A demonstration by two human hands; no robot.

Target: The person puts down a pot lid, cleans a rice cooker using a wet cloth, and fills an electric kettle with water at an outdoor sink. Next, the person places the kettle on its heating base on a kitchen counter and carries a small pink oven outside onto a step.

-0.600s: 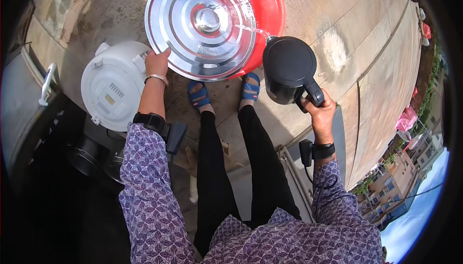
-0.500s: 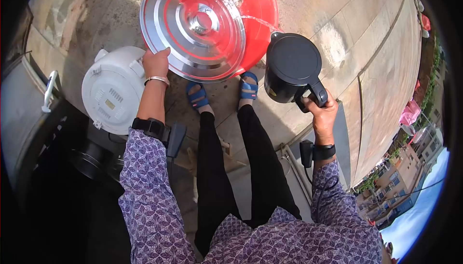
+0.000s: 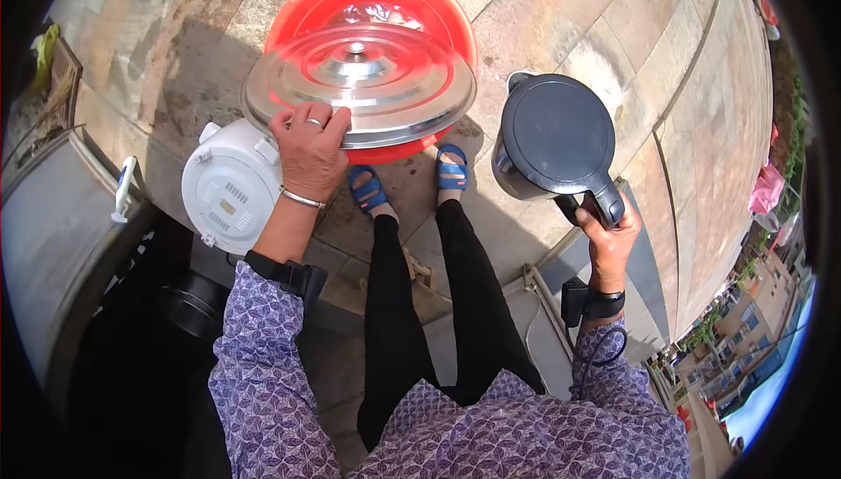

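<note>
My left hand [image 3: 311, 151] grips the near rim of a round metal lid [image 3: 394, 107] with a small knob on top. The lid is tilted over the near part of a red plastic basin [image 3: 455, 19] on the ground, which has some water in it. In my right hand [image 3: 606, 238] is the handle of a black electric kettle [image 3: 561, 133], held to the right of the basin with its spout towards the basin's side. No stream shows at the spout now.
A white appliance like a rice cooker [image 3: 229, 190] lies at the left, just beyond my left forearm. A dark pot [image 3: 191, 304] is in shadow at lower left. My feet in blue sandals [image 3: 366, 188] stand close to the basin on stone paving [image 3: 561, 15].
Water was running from the kettle into the basin; the stream has stopped. The kettle is now more level and farther from the basin. My left hand has tipped the lid towards me.
</note>
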